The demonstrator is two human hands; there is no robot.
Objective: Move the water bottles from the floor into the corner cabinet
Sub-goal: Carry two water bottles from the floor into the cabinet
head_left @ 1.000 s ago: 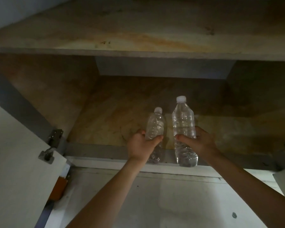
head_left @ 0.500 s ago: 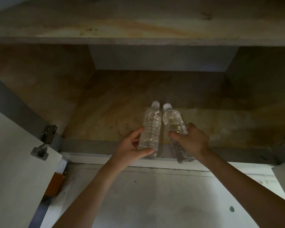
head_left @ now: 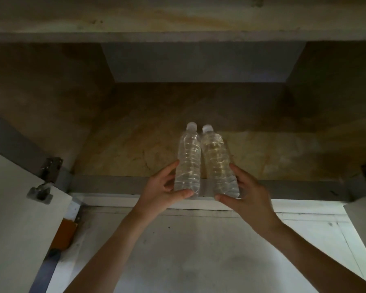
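One open corner cabinet frames everything: at the front edge of its lower shelf the left water bottle and right water bottle, apart and uneven a second ago, now stand upright, touching. The left hand and right hand each curl round one near its base; letting go looks next.

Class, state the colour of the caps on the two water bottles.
Left cap and right cap: white, in the head view.
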